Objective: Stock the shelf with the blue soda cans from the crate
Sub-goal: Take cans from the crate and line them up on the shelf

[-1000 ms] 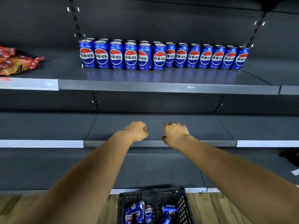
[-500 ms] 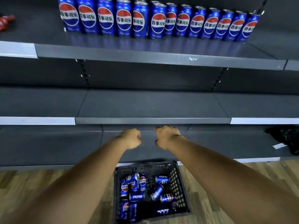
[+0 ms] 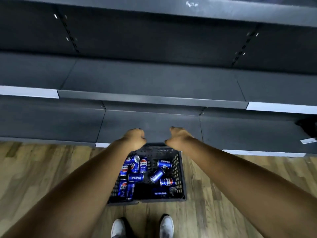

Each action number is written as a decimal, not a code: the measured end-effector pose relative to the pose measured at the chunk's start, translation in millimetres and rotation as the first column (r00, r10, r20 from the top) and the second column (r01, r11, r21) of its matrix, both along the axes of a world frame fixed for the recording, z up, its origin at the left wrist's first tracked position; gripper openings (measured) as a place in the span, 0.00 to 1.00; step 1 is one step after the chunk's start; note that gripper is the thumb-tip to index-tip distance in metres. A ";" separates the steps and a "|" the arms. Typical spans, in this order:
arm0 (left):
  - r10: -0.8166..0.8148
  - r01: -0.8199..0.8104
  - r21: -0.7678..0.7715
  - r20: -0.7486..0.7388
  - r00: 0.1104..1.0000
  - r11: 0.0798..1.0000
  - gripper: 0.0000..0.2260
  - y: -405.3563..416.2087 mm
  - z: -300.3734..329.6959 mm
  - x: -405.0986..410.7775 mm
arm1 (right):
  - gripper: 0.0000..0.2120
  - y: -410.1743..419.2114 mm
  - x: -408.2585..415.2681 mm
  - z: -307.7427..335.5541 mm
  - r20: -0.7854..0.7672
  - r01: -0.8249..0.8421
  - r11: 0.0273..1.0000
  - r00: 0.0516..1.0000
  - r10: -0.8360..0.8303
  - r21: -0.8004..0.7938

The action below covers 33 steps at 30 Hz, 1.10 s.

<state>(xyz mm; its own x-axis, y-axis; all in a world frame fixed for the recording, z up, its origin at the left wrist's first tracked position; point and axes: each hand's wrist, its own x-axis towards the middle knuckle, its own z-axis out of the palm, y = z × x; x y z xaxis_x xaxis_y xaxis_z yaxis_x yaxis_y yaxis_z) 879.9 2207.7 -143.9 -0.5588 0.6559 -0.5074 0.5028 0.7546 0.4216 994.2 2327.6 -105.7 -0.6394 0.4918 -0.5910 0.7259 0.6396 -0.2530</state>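
Note:
A black plastic crate [image 3: 179, 170] stands on the wooden floor at the foot of the shelving, and several blue soda cans [image 3: 135, 177] lie jumbled inside it. My left hand [image 3: 134, 139] hovers above the crate's far left corner, its fingers curled into a loose fist with nothing in it. My right hand [image 3: 177, 137] hovers over the far right corner, also curled and holding nothing. The stocked row of cans on the upper shelf is out of view.
Dark grey shelves [image 3: 151, 97] stack up ahead, with the lowest one [image 3: 151, 124] just beyond my hands. A dark object [image 3: 308, 127] lies on the lowest shelf at the far right. My two grey shoes [image 3: 142, 226] stand behind the crate.
My view has tilted down, so the stocked upper shelf has left the frame and the crate is fully visible. Both hands have dropped from mid-shelf height to just over the crate.

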 end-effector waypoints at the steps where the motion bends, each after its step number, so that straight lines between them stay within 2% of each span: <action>1: 0.031 -0.031 -0.003 -0.003 1.000 1.000 0.14 2.5 -5.8 6.1 | 0.17 3.0 4.3 -5.4 -0.009 0.047 0.997 0.999 -0.048 -0.063; 3: 0.070 -0.070 -0.017 -0.009 0.998 0.997 0.17 6.6 -18.9 15.6 | 0.16 9.1 9.3 -19.0 -0.013 0.065 0.991 0.998 -0.067 -0.115; 6: 0.077 -0.078 -0.038 -0.011 0.997 0.996 0.15 8.8 -39.1 25.0 | 0.19 13.3 13.6 -42.3 0.004 0.092 0.980 0.996 -0.093 -0.179; 12: 0.109 -0.105 -0.092 0.032 0.994 0.990 0.14 6.4 -98.8 33.1 | 0.06 9.5 10.9 -123.1 0.030 0.188 0.943 0.982 -0.187 -0.276; 15: 0.164 -0.152 -0.124 0.092 0.982 0.981 0.15 -4.8 -149.3 37.4 | 0.13 4.1 10.3 -182.8 0.025 0.313 0.894 0.946 -0.322 -0.321; 17: 0.233 -0.212 -0.184 0.097 0.968 0.960 0.15 -15.1 -187.9 37.7 | 0.15 -2.9 15.6 -223.9 0.045 0.352 0.889 0.934 -0.355 -0.294; 21: 0.286 -0.255 -0.276 0.079 0.955 0.927 0.18 -27.3 -269.8 41.7 | 0.08 -20.6 34.2 -319.4 0.096 0.376 0.884 0.927 -0.364 -0.277; 24: 0.295 -0.252 -0.273 0.128 0.947 0.928 0.15 -27.3 -332.1 46.3 | 0.18 -29.4 44.4 -390.7 0.141 0.339 0.907 0.939 -0.313 -0.251; 28: 0.286 -0.235 -0.272 0.164 0.944 0.933 0.17 -30.5 -413.5 45.9 | 0.21 -27.8 49.4 -471.3 0.161 0.391 0.900 0.917 -0.365 -0.190; 33: 0.256 -0.233 -0.203 0.091 0.962 0.951 0.24 -29.7 -503.4 42.9 | 0.15 -13.3 53.7 -551.1 0.183 0.544 0.835 0.833 -0.523 -0.090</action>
